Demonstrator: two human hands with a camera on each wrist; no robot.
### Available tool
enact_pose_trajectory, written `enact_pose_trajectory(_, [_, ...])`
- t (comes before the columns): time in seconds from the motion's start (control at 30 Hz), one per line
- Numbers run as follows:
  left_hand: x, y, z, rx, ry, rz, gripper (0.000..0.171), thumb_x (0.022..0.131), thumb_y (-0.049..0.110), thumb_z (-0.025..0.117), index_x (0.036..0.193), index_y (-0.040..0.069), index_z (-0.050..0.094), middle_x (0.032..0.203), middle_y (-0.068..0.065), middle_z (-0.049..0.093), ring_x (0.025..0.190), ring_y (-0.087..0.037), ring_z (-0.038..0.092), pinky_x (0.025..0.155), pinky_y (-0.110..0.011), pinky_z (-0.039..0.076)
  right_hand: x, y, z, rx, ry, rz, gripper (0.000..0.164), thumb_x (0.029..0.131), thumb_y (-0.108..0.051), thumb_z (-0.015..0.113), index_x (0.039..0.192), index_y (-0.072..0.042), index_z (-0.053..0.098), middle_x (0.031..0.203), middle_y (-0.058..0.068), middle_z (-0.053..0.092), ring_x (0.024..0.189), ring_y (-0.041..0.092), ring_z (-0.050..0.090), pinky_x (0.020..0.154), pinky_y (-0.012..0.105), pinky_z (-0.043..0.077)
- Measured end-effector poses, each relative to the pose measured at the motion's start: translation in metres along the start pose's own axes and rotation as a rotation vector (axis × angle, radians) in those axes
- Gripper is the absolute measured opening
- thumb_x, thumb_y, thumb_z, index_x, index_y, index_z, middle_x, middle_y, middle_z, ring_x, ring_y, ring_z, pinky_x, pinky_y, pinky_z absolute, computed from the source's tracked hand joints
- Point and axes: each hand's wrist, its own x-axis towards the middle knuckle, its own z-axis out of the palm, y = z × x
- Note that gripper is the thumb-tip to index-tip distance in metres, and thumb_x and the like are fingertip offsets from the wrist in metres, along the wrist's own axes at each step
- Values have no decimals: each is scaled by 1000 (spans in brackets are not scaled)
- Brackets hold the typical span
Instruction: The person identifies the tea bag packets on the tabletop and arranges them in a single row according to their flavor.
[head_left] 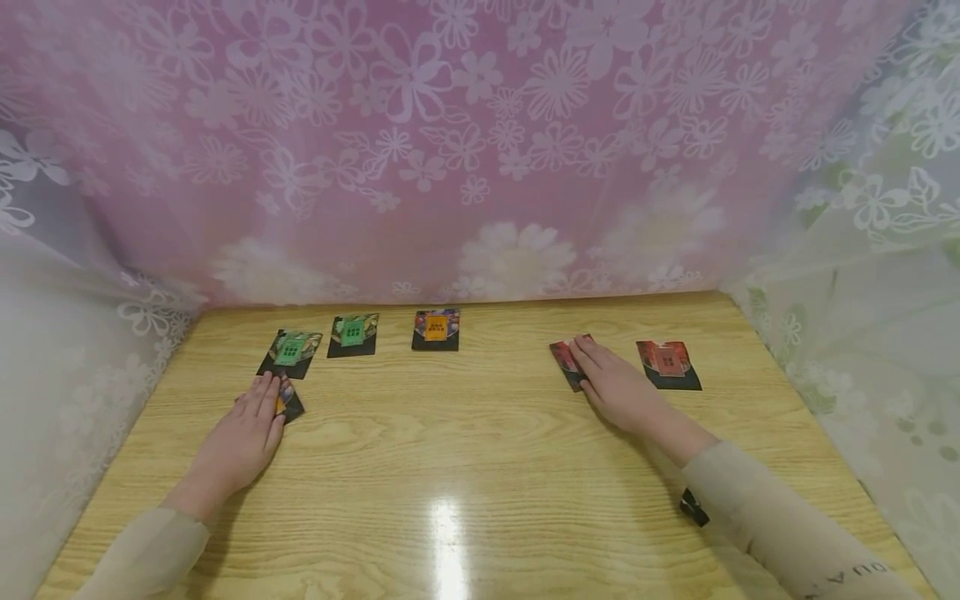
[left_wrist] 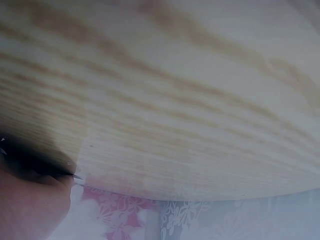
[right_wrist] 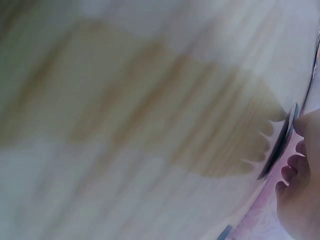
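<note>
My left hand lies with straight fingers over a small flat packet with an orange label, hiding much of it. Just beyond its fingertips is a dark packet with a green label. My right hand rests its extended fingers on a dark red packet, covering the right part. In the right wrist view, the fingers show beside the packet's dark edge. The left wrist view catches the left hand beside a dark packet edge.
Along the back of the wooden table lie another green-labelled packet and another orange-labelled packet. A second red packet is right of my right hand. Flowered curtains hang behind and beside the table.
</note>
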Motion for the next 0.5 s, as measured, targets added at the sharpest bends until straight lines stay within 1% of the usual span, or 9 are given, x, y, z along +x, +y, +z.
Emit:
enact_pose_trajectory(0.27, [0, 1, -1, 12, 7, 4, 64, 114, 22, 44, 160, -17, 25, 167, -40, 25, 155, -55, 29, 125, -68, 32, 0, 8, 0, 1, -12, -73, 58, 110, -14, 54, 163, 4, 36, 170, 25, 36, 156, 44, 38, 127, 60, 37])
enact_pose_trajectory(0.5, [0, 1, 1, -2, -19, -16, 65, 114, 23, 43, 162, -16, 21, 169, -39, 21, 157, -54, 25, 126, -68, 30, 1, 10, 1, 19, -14, -111, 57, 110, -11, 54, 162, 3, 38, 169, 23, 38, 155, 43, 40, 126, 60, 38])
